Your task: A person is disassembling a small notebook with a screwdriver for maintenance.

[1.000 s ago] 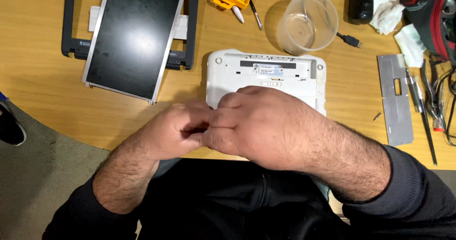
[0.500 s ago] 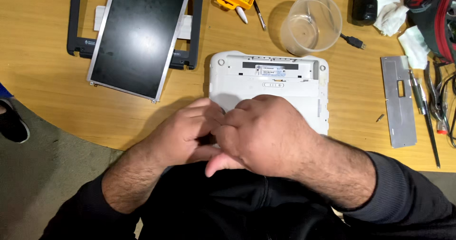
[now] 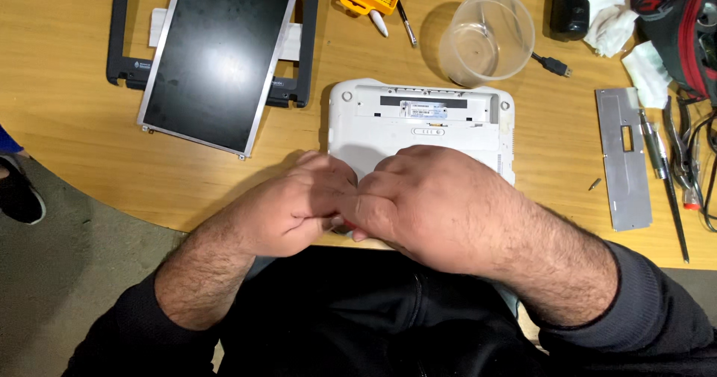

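Working the near edge of a white laptop base (image 3: 418,127), flipped underside up on the wooden worktop (image 3: 75,153): left hand (image 3: 295,205) and right hand (image 3: 426,201) curled together there, grip hidden, can't tell what they hold. Screen panel (image 3: 216,60) and black bezel (image 3: 119,33) already off; base looks closed. Plastic cup (image 3: 485,37), metal plate (image 3: 624,160) nearby.

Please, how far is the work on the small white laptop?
Done: the screen panel lies loose on its black bezel, apart from the white laptop base. In hand: left hand and right hand press together at the base's near edge. Left: the base looks closed.
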